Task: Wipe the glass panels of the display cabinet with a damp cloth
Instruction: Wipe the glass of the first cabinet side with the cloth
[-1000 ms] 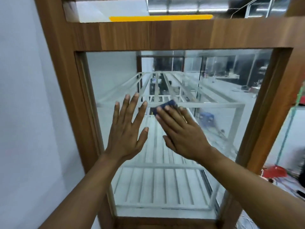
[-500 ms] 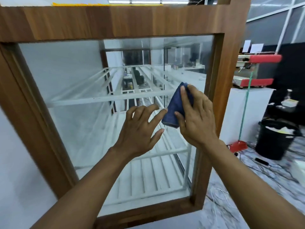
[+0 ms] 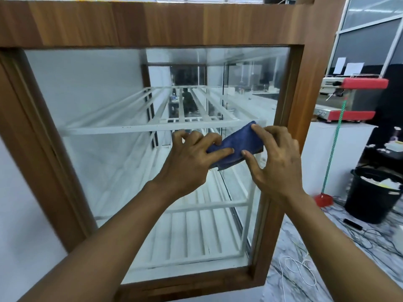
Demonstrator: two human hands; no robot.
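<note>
Blue cloth (image 3: 237,146) is pinched at both ends by curled fingers (image 3: 219,151), long axis rising from left hand (image 3: 192,159) to right hand (image 3: 281,164).

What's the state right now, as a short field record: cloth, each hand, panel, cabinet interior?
cloth: folded dark blue cloth, held in front of the panel; contact with the glass cannot be told
left hand: grips the cloth's left end
right hand: pinches the cloth's right end, finger above, thumb below
panel: clear glass front panel in brown wooden cabinet frame
interior: white slatted shelves
</note>
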